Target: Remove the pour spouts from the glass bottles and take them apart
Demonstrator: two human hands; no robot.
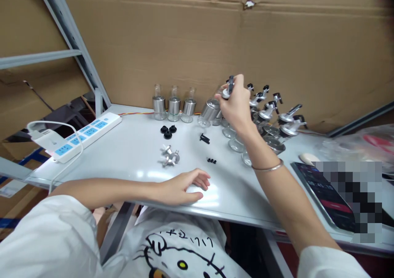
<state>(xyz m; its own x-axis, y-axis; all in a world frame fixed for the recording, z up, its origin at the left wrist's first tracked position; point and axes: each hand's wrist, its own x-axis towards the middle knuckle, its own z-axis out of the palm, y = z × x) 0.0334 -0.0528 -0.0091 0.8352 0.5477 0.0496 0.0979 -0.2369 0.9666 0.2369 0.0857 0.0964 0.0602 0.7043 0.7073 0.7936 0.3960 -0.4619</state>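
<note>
My right hand (238, 101) is closed around the neck of a glass bottle (209, 113) with a metal sleeve. The bottle leans toward the hand, and a silver cap with a dark lever (230, 84) shows at its top. My left hand (184, 187) rests near the table's front edge, fingers loosely bent and apart, holding nothing. Beyond it lie silver metal spout pieces (170, 156), several tiny black parts (211, 160), a black clip-like part (205, 138) and three black stoppers (168, 131).
Three uncapped glass bottles (174, 105) stand along the cardboard wall (160, 40). Several capped bottles (273, 140) crowd the right side, partly behind my right arm. A white power strip (89, 135) lies left; a phone (323, 196) and plastic bag (357, 144) are at right.
</note>
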